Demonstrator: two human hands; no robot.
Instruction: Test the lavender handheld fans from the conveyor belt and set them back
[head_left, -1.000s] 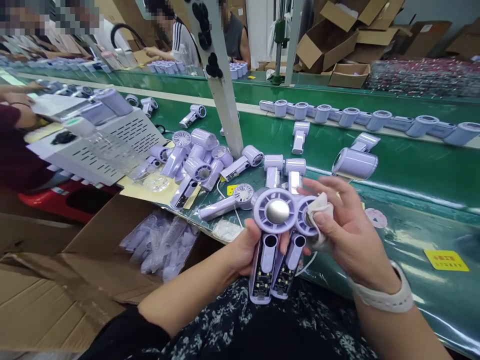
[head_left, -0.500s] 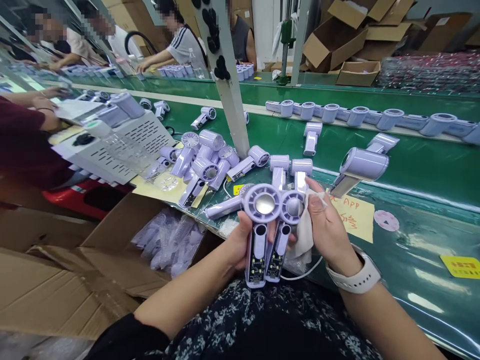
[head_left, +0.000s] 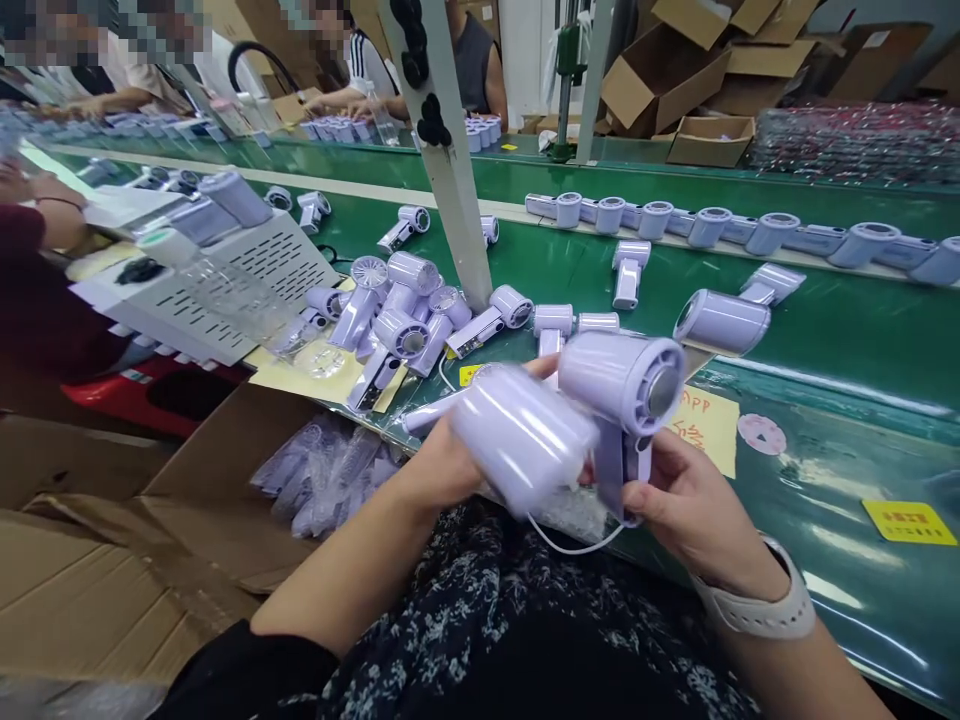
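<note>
— What do we hold?

— Two lilac fans, side by side over our lap at the table [head_left: 825,330] edge. Our left hand [head_left: 439,465] has its grip closed around the blurred left fan [head_left: 521,435]; our right hand [head_left: 694,500] is clasped on the handle of the right fan [head_left: 622,385], whose grille faces right.

— And nearby?

— A pile of fans [head_left: 405,315] just beyond our left hand, a post [head_left: 450,170] behind it, a box [head_left: 225,470] below.

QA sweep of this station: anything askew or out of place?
Mostly orderly. One loose heap of lilac fan bodies lies jumbled by the white post, unlike the neat row along the belt's far edge. No visible damage.
</note>
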